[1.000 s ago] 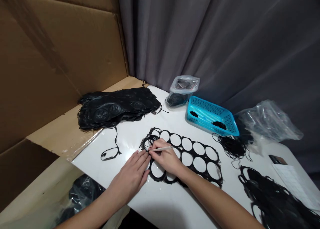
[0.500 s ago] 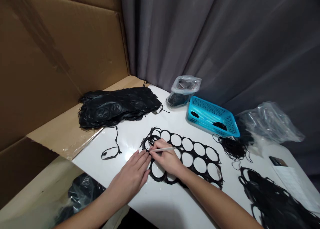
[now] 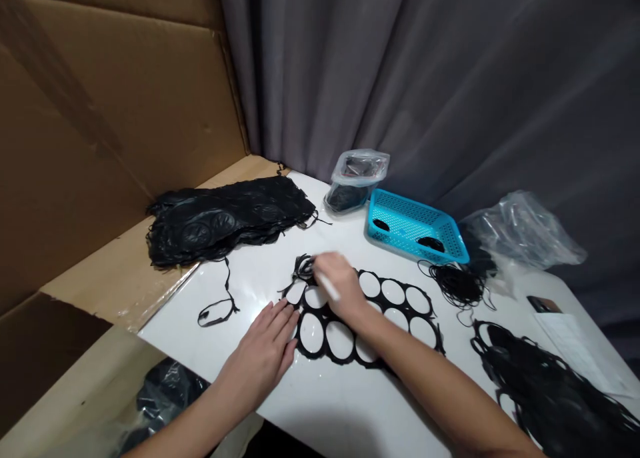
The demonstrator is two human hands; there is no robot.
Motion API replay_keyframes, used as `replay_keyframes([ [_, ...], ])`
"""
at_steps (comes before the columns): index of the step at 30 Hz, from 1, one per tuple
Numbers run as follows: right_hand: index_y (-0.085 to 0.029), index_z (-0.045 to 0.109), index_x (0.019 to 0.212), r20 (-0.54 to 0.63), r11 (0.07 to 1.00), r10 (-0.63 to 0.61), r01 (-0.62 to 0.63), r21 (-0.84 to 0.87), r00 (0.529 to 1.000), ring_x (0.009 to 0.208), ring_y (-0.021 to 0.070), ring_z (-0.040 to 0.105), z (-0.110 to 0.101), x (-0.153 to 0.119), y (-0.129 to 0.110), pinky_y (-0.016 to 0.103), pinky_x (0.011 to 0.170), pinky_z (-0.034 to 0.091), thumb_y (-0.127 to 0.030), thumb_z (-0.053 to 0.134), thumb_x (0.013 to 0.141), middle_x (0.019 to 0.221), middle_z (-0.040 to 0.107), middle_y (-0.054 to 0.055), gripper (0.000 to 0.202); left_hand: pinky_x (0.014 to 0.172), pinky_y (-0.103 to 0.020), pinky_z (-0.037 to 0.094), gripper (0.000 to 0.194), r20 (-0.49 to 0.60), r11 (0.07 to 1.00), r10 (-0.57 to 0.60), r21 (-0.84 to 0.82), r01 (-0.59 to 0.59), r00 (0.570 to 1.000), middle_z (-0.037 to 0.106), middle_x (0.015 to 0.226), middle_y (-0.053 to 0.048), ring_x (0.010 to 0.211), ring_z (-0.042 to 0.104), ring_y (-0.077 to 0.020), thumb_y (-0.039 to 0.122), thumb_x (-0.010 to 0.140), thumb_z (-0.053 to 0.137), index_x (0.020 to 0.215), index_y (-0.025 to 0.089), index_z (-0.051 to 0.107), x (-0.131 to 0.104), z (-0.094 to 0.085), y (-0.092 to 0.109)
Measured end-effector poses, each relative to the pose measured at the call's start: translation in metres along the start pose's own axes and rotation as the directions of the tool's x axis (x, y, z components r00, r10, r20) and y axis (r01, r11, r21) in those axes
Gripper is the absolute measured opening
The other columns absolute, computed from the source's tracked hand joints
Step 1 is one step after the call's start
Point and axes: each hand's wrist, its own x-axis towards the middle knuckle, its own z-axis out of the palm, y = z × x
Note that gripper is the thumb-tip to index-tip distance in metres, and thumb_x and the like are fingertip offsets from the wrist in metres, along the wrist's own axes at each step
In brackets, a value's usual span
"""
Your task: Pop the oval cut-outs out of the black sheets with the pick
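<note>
A black sheet with rows of round holes (image 3: 343,361) lies flat on the white table (image 3: 320,405). My left hand (image 3: 266,349) rests with outstretched fingers on the sheet's left edge. A slim white stick (image 3: 327,287) is gripped in my right hand (image 3: 343,286), which is blurred by motion over the sheet's upper row. Thin black rings (image 3: 304,269) sit bunched at the sheet's upper left corner, beside the right fingertips. Whether those fingers also touch the rings is unclear.
A stack of black sheets (image 3: 225,218) lies back left, near a cardboard wall (image 3: 115,98). Further right are a bag (image 3: 353,181), a blue basket (image 3: 417,225) with black bundles, loose black rings (image 3: 457,286), and a black pile (image 3: 555,391). A loose black strip (image 3: 217,313) lies left.
My right hand has lifted away from the left fingertips, up along the sheet, and the white stick has swung to a steeper angle. My left hand stays on the sheet. The view has shifted slightly.
</note>
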Motion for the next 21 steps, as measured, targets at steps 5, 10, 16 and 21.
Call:
replay_keyframes([
  [5, -0.022, 0.048, 0.069, -0.3, 0.927, 0.373, -0.339, 0.162, 0.878, 0.075, 0.0202, 0.055, -0.049, 0.032, 0.043, 0.032, 0.069, 0.04, -0.028, 0.053, 0.089, 0.076, 0.062, 0.004, 0.022, 0.107, -0.05, 0.043, 0.032, 0.0, 1.0, -0.001, -0.031, 0.001, 1.0, 0.066, 0.125, -0.013, 0.122, 0.058, -0.029, 0.021, 0.101, 0.046, 0.128, 0.011, 0.06, 0.007, -0.009, -0.003],
  [10, -0.021, 0.052, 0.066, 0.296, 0.344, 0.638, -0.607, 0.716, 0.711, 0.071, 0.0169, 0.061, -0.061, 0.005, 0.035, 0.021, 0.046, 0.035, -0.032, 0.078, 0.07, 0.076, 0.068, 0.004, 0.028, 0.088, -0.046, 0.049, 0.023, 0.09, 0.991, -0.067, -0.11, 0.076, 0.994, 0.066, 0.103, -0.008, 0.102, 0.06, -0.027, 0.021, 0.1, 0.047, 0.111, 0.018, 0.067, 0.034, -0.027, -0.017],
  [16, -0.018, 0.059, 0.074, 0.63, -0.295, 0.535, -0.575, 0.763, 0.563, 0.083, 0.0166, 0.071, -0.048, -0.041, 0.005, 0.018, 0.056, 0.048, -0.019, 0.088, 0.062, 0.081, 0.072, 0.006, 0.032, 0.084, -0.042, 0.047, 0.019, 0.039, 0.994, -0.017, -0.108, 0.021, 0.999, 0.063, 0.103, -0.008, 0.1, 0.056, -0.0266, 0.019, 0.101, 0.045, 0.107, 0.017, 0.063, 0.039, -0.038, -0.013],
  [21, -0.018, 0.054, 0.074, 0.651, -0.207, 0.444, -0.636, 0.743, 0.616, 0.092, 0.0164, 0.068, -0.039, -0.065, -0.027, 0.027, 0.081, 0.051, -0.023, 0.083, 0.071, 0.097, 0.072, 0.008, 0.03, 0.088, -0.041, 0.049, 0.024, 0.081, 0.987, 0.138, -0.095, -0.131, 0.987, 0.065, 0.11, -0.01, 0.103, 0.059, -0.0261, 0.016, 0.102, 0.046, 0.12, 0.015, 0.061, -0.002, -0.027, 0.022],
])
